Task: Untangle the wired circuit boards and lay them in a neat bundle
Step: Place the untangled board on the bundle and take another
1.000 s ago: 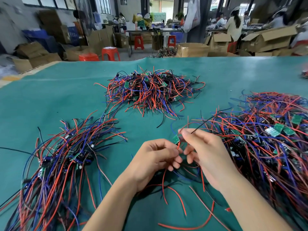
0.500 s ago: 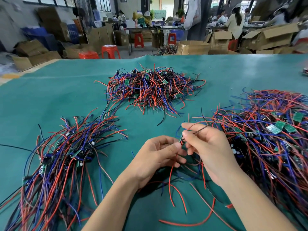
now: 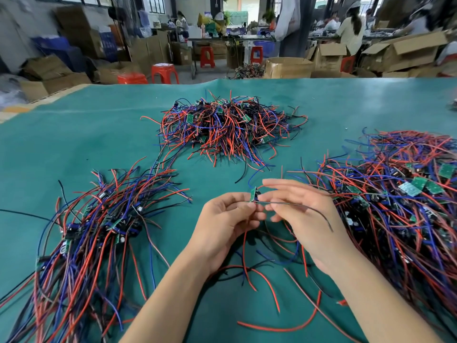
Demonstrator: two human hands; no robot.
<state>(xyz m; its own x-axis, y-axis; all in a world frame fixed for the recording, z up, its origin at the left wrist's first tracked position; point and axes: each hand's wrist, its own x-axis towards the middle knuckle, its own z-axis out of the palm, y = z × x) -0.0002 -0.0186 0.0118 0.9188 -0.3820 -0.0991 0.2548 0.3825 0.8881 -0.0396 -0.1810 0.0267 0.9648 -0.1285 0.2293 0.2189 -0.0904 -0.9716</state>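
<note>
Left hand [image 3: 222, 219] and right hand [image 3: 301, 214] together pinch a small green circuit board [image 3: 252, 194] trailing red, blue, black wires.

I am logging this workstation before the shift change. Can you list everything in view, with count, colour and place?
wire-and-board piles: three, red, blue and black wires with green boards; far centre, near left, right.
held circuit board: one, green, between the hands, red, blue and black wires trailing below.
table: one, teal cover, under everything.
stools: several, red-orange, on the floor beyond the table.
cardboard boxes: many, brown, along the back.
people: a few, at far benches.
left hand: pinches the board.
right hand: fingers straight, a black wire across them.
</note>
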